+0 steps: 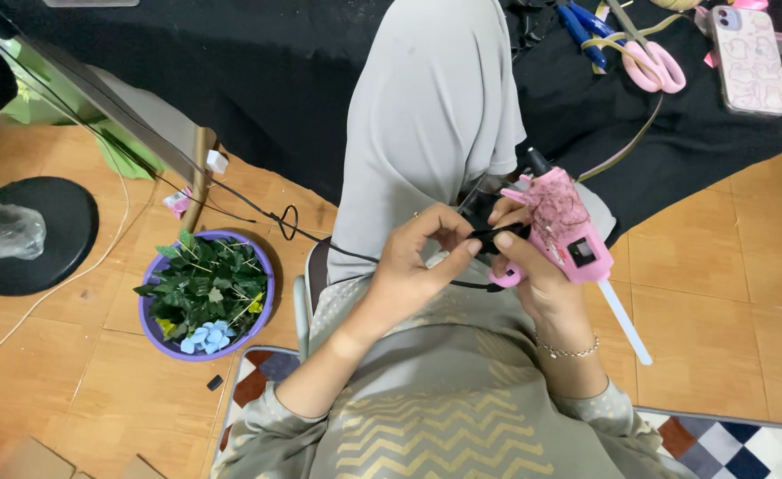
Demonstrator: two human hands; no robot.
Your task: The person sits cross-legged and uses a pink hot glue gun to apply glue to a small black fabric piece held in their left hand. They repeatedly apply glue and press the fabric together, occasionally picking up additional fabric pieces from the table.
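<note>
My right hand grips a pink hot glue gun, its nozzle pointing up and away and a white glue stick jutting out behind. My left hand pinches a small black piece just in front of the gun, fingertips almost touching the right hand's fingers. A black cord runs from the gun leftward across my lap. Both hands hover over my grey garment.
A purple bowl of green leaves and small blue flowers sits on the tile floor at left. Beyond it are a black round stand base and cables. Pink scissors, a blue tool and a phone lie on black cloth at upper right.
</note>
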